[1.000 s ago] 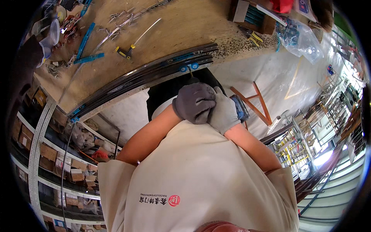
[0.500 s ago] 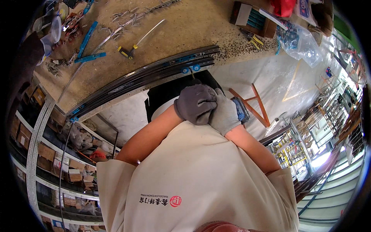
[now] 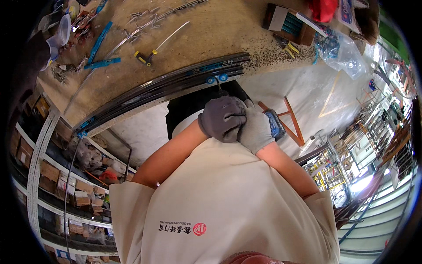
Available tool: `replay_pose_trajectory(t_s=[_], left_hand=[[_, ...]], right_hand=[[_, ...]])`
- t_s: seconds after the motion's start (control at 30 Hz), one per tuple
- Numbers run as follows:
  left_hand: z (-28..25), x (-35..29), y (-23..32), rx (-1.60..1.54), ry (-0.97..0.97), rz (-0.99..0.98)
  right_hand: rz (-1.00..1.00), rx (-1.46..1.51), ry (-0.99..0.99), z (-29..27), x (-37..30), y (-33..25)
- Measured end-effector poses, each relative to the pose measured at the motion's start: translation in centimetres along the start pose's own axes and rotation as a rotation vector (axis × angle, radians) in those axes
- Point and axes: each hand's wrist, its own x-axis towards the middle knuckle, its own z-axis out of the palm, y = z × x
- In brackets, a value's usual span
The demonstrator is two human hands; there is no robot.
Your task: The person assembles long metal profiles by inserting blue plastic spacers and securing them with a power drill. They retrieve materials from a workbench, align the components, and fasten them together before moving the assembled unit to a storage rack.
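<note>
Both hands wear grey work gloves and are pressed together in front of my belly, just below the bench edge. My left hand (image 3: 221,118), in the darker glove, is a closed fist. A thin dark tool shaft (image 3: 218,85) rises from it to two small blue rollers (image 3: 216,79) on the long black metal rail (image 3: 162,86) along the bench edge. My right hand (image 3: 258,130), in the lighter glove with a blue back, wraps against the left fist. What it grips is hidden.
The wooden bench (image 3: 206,35) carries blue-handled pliers (image 3: 100,52), a yellow-handled screwdriver (image 3: 147,56), loose metal rods, a cardboard box (image 3: 288,20) and a plastic bag (image 3: 340,50). Shelves of boxes (image 3: 57,176) stand at lower left. A red wooden frame (image 3: 292,121) lies on the floor.
The two hands stay clasped in the same spot below the rail. Only the view has shifted a little.
</note>
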Motion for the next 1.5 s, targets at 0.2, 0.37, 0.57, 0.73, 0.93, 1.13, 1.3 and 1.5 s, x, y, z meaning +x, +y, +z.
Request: replay_pose_trajectory(t_s=[0.2,0.37,0.57,0.73,0.93,1.13,1.3,1.5], left_hand=[[-0.1,0.4,0.1,-0.013,0.012,-0.004],[0.3,0.1,0.1,-0.006,0.073,0.022],[0.0,0.1,0.7,0.042,0.043,-0.001],[-3.4,-3.2,0.6,0.247,0.257,-0.234],[-9.1,-12.5,-2.3,0.937,-0.18,-0.6],[-7.9,-14.0,-4.3,1.115,-0.202,-0.622],[-3.7,-9.6,-2.7,0.986,-0.165,-0.562],[1.2,-7.7,-5.7,0.891,-0.166,-0.707]], right_hand=[[-0.075,-0.102,0.0,-0.1,0.1,0.2],[-0.003,-0.04,-0.069,-1.8,-0.2,-1.7],[-0.015,-0.215,-0.161,-2.5,0.0,-1.4],[-0.144,-0.223,-0.032,-2.5,-1.9,-0.8],[-0.216,-0.177,0.025,-3.8,-4.4,4.0],[-0.213,-0.225,0.053,-3.9,-4.5,7.1],[-0.271,-0.207,0.008,-3.4,-3.8,8.4],[-0.288,-0.235,0.031,-2.4,-4.4,8.6]])
